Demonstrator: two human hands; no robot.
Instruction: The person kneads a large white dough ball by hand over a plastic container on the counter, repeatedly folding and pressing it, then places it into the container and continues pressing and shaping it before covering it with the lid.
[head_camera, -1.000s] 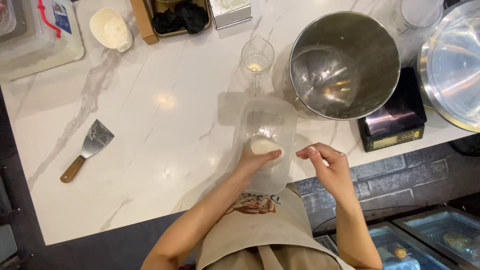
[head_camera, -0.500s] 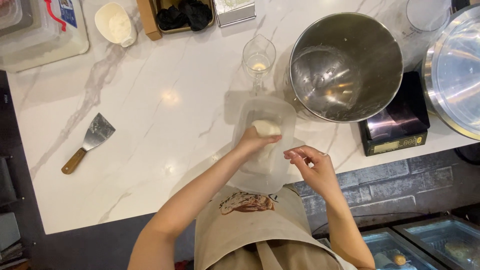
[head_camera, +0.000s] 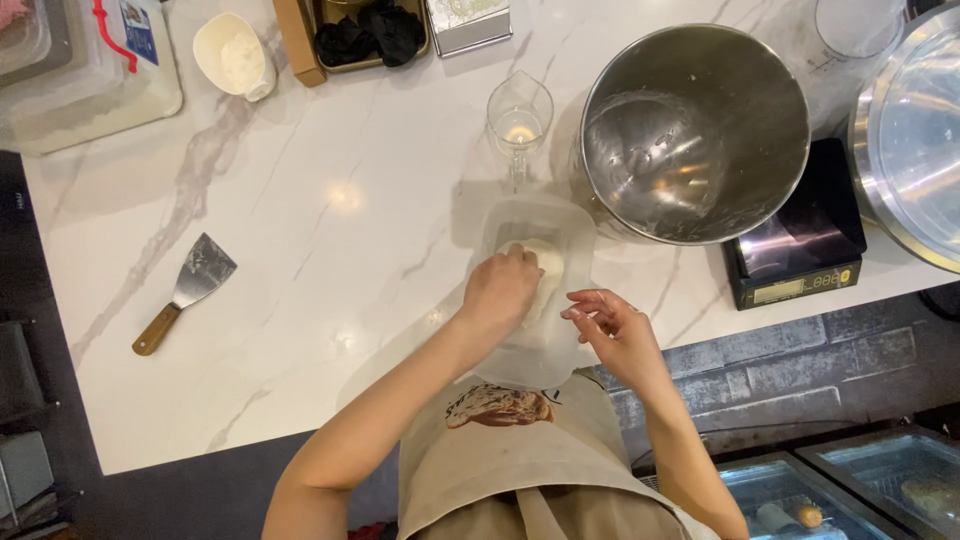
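Left hand (head_camera: 502, 290) is down inside the clear plastic tub (head_camera: 533, 290), fingers curled over the pale dough ball (head_camera: 545, 262). Grip looks closed on the dough, knuckles up, though the fingertips are hidden under the hand. The dough sits in the far half of the tub, at 1 o'clock from the left hand.

Right hand (head_camera: 615, 330) is at 4 o'clock from the tub's centre, over the counter (head_camera: 330, 200) edge, just beside the tub's right rim. Fingers are loosely spread, grip open, holding nothing. Can't tell if it touches the rim.

The tub sits on the white marble counter at its near edge, straight in front of the person.

Around it:
- small glass (head_camera: 519, 118) at 12 o'clock, near the tub
- big steel mixing bowl (head_camera: 695, 130) at 1–2 o'clock, just beside the tub
- black scale (head_camera: 800, 260) at 3 o'clock, under the bowl's right side
- wood-handled scraper (head_camera: 187, 290) at 9 o'clock, well apart
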